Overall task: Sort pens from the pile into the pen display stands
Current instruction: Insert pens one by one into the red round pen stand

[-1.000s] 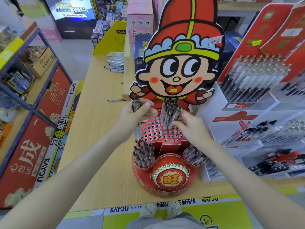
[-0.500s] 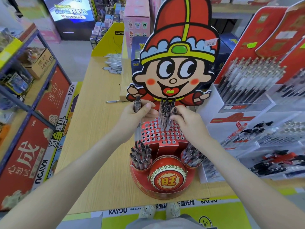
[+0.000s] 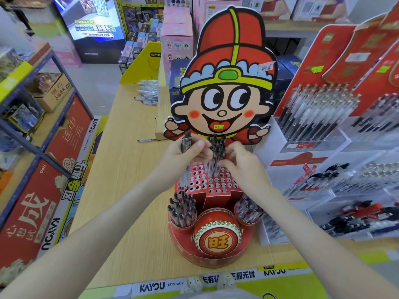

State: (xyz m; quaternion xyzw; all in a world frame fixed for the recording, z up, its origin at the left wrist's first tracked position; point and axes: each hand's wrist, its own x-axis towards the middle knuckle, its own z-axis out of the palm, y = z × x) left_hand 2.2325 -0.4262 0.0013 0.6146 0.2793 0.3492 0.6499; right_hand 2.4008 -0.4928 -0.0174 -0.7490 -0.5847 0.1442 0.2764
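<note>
A red pen display stand (image 3: 212,247) with a cartoon-figure backboard stands on the wooden table. Its sloped hole grid (image 3: 212,182) holds a cluster of clear black-tipped pens (image 3: 217,149) at the back. My left hand (image 3: 183,157) grips a small bundle of pens (image 3: 186,141) upright over the grid's left edge. My right hand (image 3: 239,162) pinches a pen in the cluster, fingertips low at the holes. Round cups at the stand's front left (image 3: 182,209) and front right (image 3: 248,209) are filled with pens. The pile of loose pens (image 3: 146,91) lies far back on the table.
A single pen (image 3: 149,139) lies on the table left of the backboard. Clear acrylic racks of pens (image 3: 319,117) crowd the right side. Blue metal shelving (image 3: 36,134) with red boxes runs along the left. Boxes stand behind the stand.
My right hand has slid down from the pen tops to the grid, fingers now at the pens' lower ends. My left hand stays put with its bundle.
</note>
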